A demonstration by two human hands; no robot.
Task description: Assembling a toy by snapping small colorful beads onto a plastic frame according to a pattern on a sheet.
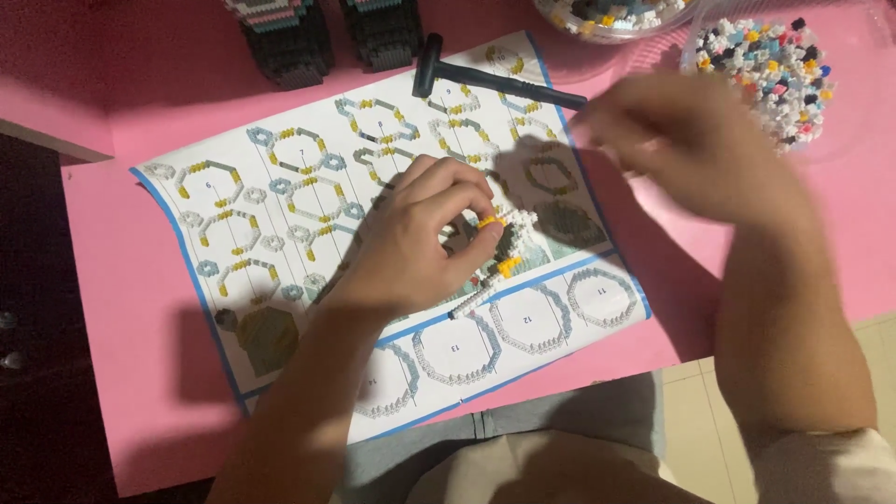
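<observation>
Lying nearest on the pink table (140, 308), a large printed instruction sheet (280, 187) with a blue border shows rows of ring-shaped building steps in grey, white and yellow. At its near edge the person's lap in grey cloth shows below the table.

The left hand (415, 238) rests on the middle of the sheet, its fingers (467, 201) curled closed round a small block model (509, 245) of white, yellow and dark bricks, pinching its top where a yellow piece shows. The model stands on the sheet just right of the hand, and the hand covers several of the printed diagrams and much of the model's left side.

The right hand (686, 135) hangs above the table, farther and to the right, blurred by motion; whether its fingers hold anything cannot be told. Its forearm crosses the right edge of the sheet and hides the table there.

Beyond the left hand a small black hammer-shaped tool (485, 75) lies across the far edge of the sheet. At the far right, a clear dish (854, 121) holds loose little bricks (765, 70) in white, black, pink, blue and yellow, just beyond the right hand; a second clear bowl (611, 33) of bricks sits left of it. At the far left, two dark built block pieces (327, 37) stand on the table.
</observation>
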